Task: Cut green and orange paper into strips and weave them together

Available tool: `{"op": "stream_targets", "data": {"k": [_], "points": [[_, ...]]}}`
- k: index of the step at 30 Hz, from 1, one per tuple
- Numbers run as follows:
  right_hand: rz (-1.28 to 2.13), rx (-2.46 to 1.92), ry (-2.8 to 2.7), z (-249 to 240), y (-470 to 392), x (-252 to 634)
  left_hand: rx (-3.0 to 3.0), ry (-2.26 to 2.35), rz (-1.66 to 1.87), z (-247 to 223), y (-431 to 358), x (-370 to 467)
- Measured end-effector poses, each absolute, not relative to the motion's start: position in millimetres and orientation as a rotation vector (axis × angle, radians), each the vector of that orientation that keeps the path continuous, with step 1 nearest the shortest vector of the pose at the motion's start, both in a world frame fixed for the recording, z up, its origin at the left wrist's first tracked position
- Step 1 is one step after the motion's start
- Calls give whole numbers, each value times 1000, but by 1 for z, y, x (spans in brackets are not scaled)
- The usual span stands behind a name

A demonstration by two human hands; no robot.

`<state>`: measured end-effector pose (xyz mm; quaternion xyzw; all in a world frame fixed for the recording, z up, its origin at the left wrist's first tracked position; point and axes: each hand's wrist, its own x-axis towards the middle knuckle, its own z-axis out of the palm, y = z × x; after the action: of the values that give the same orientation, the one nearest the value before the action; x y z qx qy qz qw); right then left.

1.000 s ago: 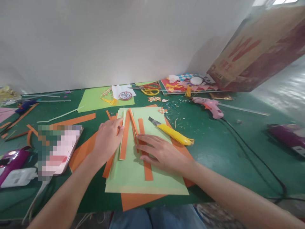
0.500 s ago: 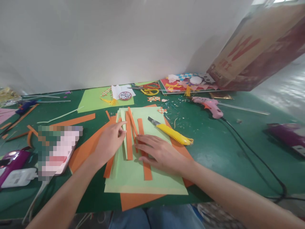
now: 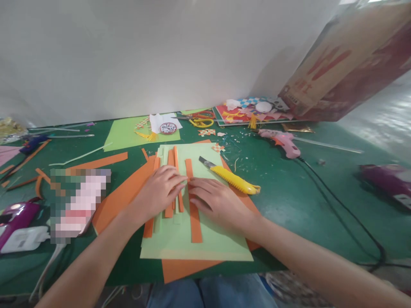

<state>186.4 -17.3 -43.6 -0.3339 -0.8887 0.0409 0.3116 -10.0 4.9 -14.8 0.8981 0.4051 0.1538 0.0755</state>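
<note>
Light green paper sheets (image 3: 221,244) lie in front of me, with orange paper strips across them. My left hand (image 3: 163,188) rests over the strips on the left, its fingers reaching right to the edge of a longer orange paper strip (image 3: 195,222). From the other side, the fingertips of my right hand (image 3: 216,196) touch that same strip, lying loosely stretched. The two hands' fingertips almost meet there. Right of them, a yellow utility knife (image 3: 233,179) lies on the sheets, blade out. Larger orange paper (image 3: 120,201) shows underneath.
A phone (image 3: 86,201) and a purple-and-white device (image 3: 19,226) sit at left. A pink glue gun (image 3: 284,143) with a black cord lies at right. Scissors (image 3: 204,122), green paper (image 3: 123,132) and paper crafts (image 3: 224,115) are behind. A paper bag (image 3: 340,68) stands back right.
My left hand has moved right across the loose strips, which now lie differently beneath it. My right fingers have drawn back slightly right, and the longer strip has shifted a little left.
</note>
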Motion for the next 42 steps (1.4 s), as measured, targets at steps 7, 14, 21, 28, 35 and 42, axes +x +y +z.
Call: {"op": "stream_targets", "data": {"k": [7,14,21,28,35,42], "points": [[44,-893,-2335,-44,-17,188,2651,1403,435,-12,6,-11],[69,-901,-2378,-46,-16,188,2640,1496,410,-11,3,-8],[97,-922,-2380,-46,-16,188,2629,1542,436,-12,1,-4],[91,-912,-2387,-47,-16,188,2619,1551,441,-14,2,-6],[96,-925,-2396,-46,-17,188,2611,1540,437,-12,2,-6],[158,-925,-2411,-45,-18,188,2613,1539,443,-13,2,-6]]}}
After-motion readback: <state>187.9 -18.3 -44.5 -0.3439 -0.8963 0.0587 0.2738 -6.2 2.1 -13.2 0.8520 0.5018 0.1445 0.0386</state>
